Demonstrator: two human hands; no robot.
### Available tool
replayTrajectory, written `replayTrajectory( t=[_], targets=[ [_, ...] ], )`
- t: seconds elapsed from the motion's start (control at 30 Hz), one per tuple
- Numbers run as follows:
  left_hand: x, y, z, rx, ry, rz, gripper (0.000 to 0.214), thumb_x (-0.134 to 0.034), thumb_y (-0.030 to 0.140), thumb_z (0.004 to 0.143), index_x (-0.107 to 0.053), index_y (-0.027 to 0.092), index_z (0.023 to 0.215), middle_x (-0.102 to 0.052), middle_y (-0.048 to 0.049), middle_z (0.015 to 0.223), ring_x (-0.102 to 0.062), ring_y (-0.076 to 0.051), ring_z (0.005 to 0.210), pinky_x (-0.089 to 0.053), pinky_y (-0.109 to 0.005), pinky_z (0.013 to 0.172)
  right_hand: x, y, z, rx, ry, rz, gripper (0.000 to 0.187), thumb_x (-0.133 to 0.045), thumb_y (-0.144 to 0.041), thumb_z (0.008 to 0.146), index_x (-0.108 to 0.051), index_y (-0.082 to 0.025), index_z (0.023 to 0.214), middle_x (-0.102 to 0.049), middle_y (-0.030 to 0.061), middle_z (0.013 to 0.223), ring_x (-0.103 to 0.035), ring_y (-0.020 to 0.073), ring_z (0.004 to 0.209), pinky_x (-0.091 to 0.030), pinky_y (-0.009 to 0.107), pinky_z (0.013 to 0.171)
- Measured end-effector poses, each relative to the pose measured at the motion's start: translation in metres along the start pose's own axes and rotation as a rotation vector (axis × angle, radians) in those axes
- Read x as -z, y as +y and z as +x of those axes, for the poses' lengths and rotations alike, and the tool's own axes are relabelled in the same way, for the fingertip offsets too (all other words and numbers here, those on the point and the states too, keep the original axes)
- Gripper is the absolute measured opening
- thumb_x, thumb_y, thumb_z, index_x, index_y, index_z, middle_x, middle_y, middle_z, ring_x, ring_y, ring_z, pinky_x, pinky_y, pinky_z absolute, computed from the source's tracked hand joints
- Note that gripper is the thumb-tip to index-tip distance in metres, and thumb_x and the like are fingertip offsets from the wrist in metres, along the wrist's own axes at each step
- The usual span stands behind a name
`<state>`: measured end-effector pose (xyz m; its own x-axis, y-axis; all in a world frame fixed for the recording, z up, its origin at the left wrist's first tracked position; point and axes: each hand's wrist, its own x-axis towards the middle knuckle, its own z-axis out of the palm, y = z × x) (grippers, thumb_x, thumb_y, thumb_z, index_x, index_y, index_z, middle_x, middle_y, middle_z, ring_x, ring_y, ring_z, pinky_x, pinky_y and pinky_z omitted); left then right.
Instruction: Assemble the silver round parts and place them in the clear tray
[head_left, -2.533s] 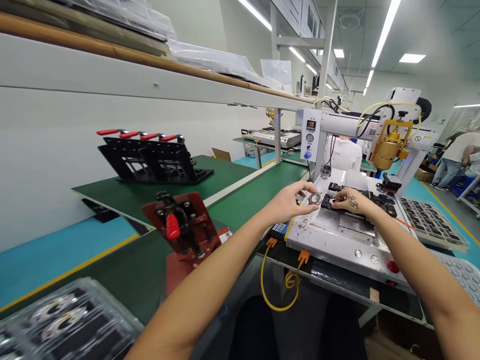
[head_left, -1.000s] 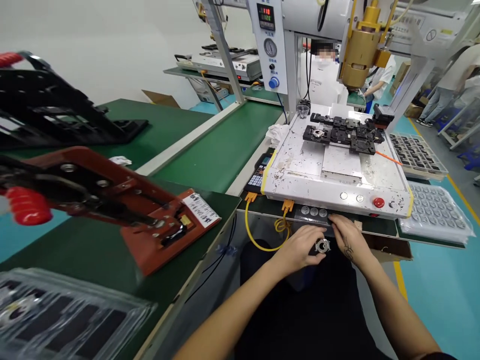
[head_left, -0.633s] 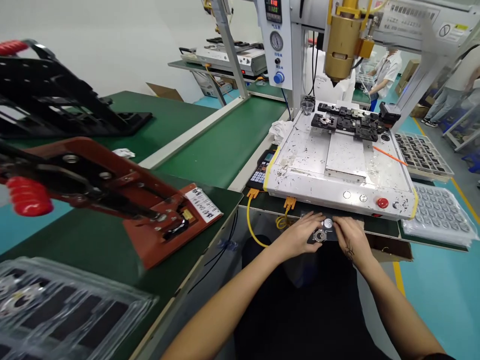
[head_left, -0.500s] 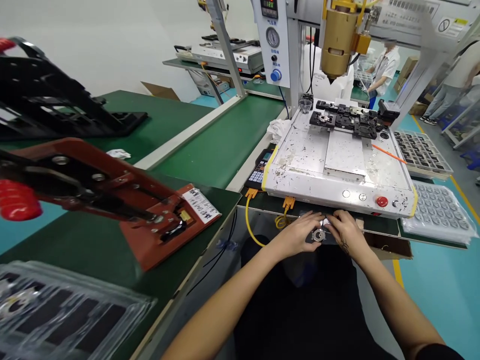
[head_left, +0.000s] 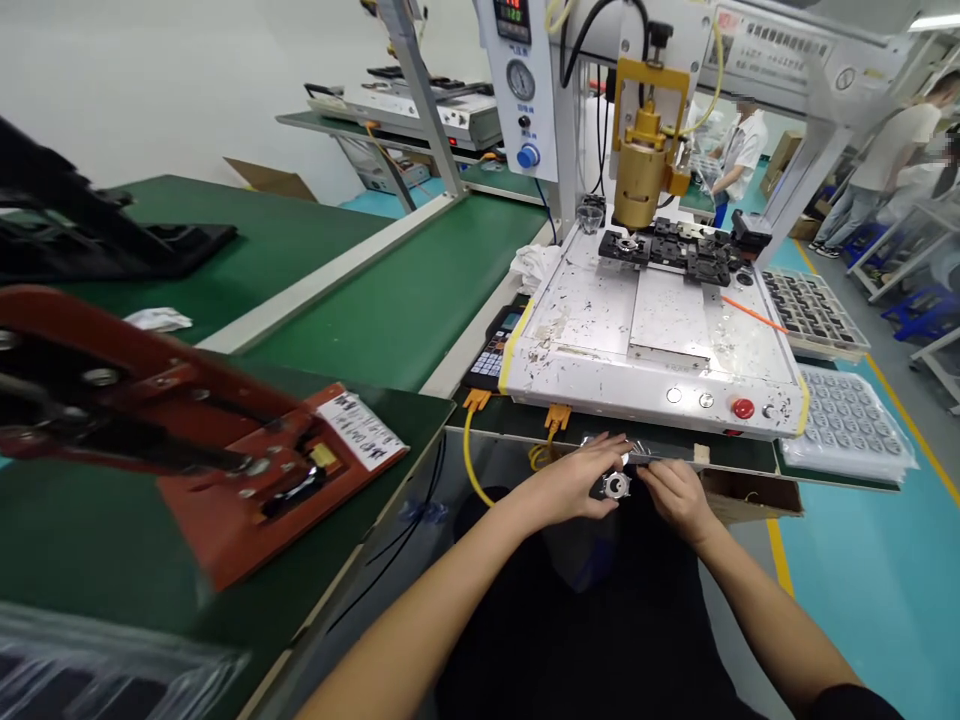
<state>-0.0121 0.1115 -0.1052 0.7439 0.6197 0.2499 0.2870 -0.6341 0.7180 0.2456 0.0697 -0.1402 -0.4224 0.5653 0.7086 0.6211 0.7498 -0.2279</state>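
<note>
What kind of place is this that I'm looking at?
Most likely a small-parts assembly workshop: there's a white benchtop machine with a gold-coloured head, a red lever press on a green-topped bench, and a small round metal part in the left hand.

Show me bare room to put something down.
The green strip between the white rail and the keypad looks bare. It's crowded under the gold nozzle, among black fixtures, and around the metal piece in the left hand.
</note>
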Motion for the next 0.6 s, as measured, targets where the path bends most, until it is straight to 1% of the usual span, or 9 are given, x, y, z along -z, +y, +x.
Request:
replayTrajectory(
  t=[0.1, 0.2, 0.27, 0.3, 0.33, 0.4, 0.47, 0.5, 0.6],
  targets=[
    [-0.004, -0.006, -0.001, -0.01, 0.023, 0.0, 0.043, -0.082, 0.014, 0.081, -0.067, 0.022, 0.12, -0.06, -0.0151, 0.161, -0.049, -0.032, 0.158, -0.035, -0.056, 0.135, 0.026, -0.016, 0.008, -0.053, 0.067, -0.017, 0.02, -0.061, -0.015, 0.107, -0.078, -0.025, 0.111, -0.08, 0.0071, 0.093, -0.075, 0.0222, 0.082, -0.062, 0.038, 0.074],
    [-0.008, -0.008, 0.0, -0.01, 0.049, -0.007, 0.038, -0.082, 0.015, 0.081, -0.066, 0.021, 0.115, -0.061, -0.0159, 0.161, -0.049, -0.033, 0.157, -0.035, -0.058, 0.135, 0.074, -0.01, 0.036, -0.203, 0.182, -0.074, 0.02, -0.061, -0.018, 0.107, -0.075, -0.025, 0.119, -0.079, 0.0102, 0.102, -0.075, 0.0253, 0.091, -0.062, 0.043, 0.082],
    [-0.01, -0.009, 0.001, -0.002, 0.054, -0.009, 0.035, -0.082, 0.017, 0.081, -0.065, 0.021, 0.112, -0.061, -0.0161, 0.16, -0.049, -0.034, 0.158, -0.034, -0.059, 0.134, 0.109, 0.013, 0.062, -0.418, 0.29, -0.188, 0.018, -0.065, -0.03, 0.106, -0.076, -0.023, 0.119, -0.078, 0.0105, 0.105, -0.073, 0.0265, 0.093, -0.06, 0.044, 0.084],
    [-0.011, -0.008, 0.001, 0.003, 0.055, -0.008, 0.034, -0.083, 0.018, 0.081, -0.065, 0.021, 0.111, -0.061, -0.0162, 0.16, -0.049, -0.034, 0.158, -0.034, -0.06, 0.135, 0.125, 0.03, 0.076, -0.541, 0.291, -0.245, 0.021, -0.066, -0.037, 0.105, -0.078, -0.022, 0.115, -0.078, 0.0092, 0.1, -0.071, 0.0257, 0.089, -0.058, 0.042, 0.082],
    [-0.011, -0.008, 0.002, 0.008, 0.057, -0.007, 0.034, -0.083, 0.018, 0.081, -0.065, 0.021, 0.11, -0.062, -0.0162, 0.159, -0.049, -0.034, 0.157, -0.034, -0.06, 0.135, 0.139, 0.049, 0.088, -0.615, 0.26, -0.267, 0.027, -0.066, -0.043, 0.104, -0.079, -0.02, 0.11, -0.076, 0.0077, 0.092, -0.069, 0.0244, 0.082, -0.056, 0.041, 0.078],
    [-0.011, -0.007, 0.002, 0.011, 0.064, -0.008, 0.034, -0.083, 0.018, 0.081, -0.065, 0.021, 0.109, -0.063, -0.0163, 0.158, -0.05, -0.034, 0.157, -0.034, -0.06, 0.134, 0.16, 0.084, 0.107, -0.669, 0.144, -0.277, 0.034, -0.064, -0.047, 0.101, -0.08, -0.017, 0.099, -0.072, 0.0067, 0.082, -0.065, 0.0236, 0.074, -0.053, 0.04, 0.074],
    [-0.011, -0.006, 0.001, 0.009, 0.074, -0.011, 0.032, -0.083, 0.018, 0.081, -0.066, 0.021, 0.109, -0.063, -0.0167, 0.158, -0.051, -0.034, 0.156, -0.035, -0.06, 0.134, 0.17, 0.105, 0.117, -0.655, 0.095, -0.287, 0.036, -0.067, -0.049, 0.096, -0.08, -0.016, 0.096, -0.071, 0.0088, 0.086, -0.066, 0.027, 0.084, -0.053, 0.044, 0.082],
    [-0.011, -0.004, 0.001, 0.007, 0.078, -0.012, 0.032, -0.082, 0.018, 0.082, -0.066, 0.022, 0.109, -0.062, -0.0168, 0.159, -0.05, -0.034, 0.156, -0.035, -0.06, 0.134, 0.17, 0.107, 0.118, -0.629, 0.105, -0.311, 0.036, -0.068, -0.049, 0.095, -0.079, -0.016, 0.1, -0.07, 0.0105, 0.093, -0.066, 0.0293, 0.092, -0.052, 0.046, 0.087],
    [-0.012, -0.001, 0.001, 0.007, 0.079, -0.009, 0.031, -0.081, 0.018, 0.083, -0.066, 0.022, 0.11, -0.06, -0.0172, 0.161, -0.049, -0.034, 0.157, -0.034, -0.06, 0.134, 0.155, 0.078, 0.111, -0.494, 0.198, -0.371, 0.031, -0.067, -0.044, 0.099, -0.076, -0.018, 0.113, -0.068, 0.0124, 0.105, -0.064, 0.0311, 0.103, -0.051, 0.05, 0.096]
  ],
)
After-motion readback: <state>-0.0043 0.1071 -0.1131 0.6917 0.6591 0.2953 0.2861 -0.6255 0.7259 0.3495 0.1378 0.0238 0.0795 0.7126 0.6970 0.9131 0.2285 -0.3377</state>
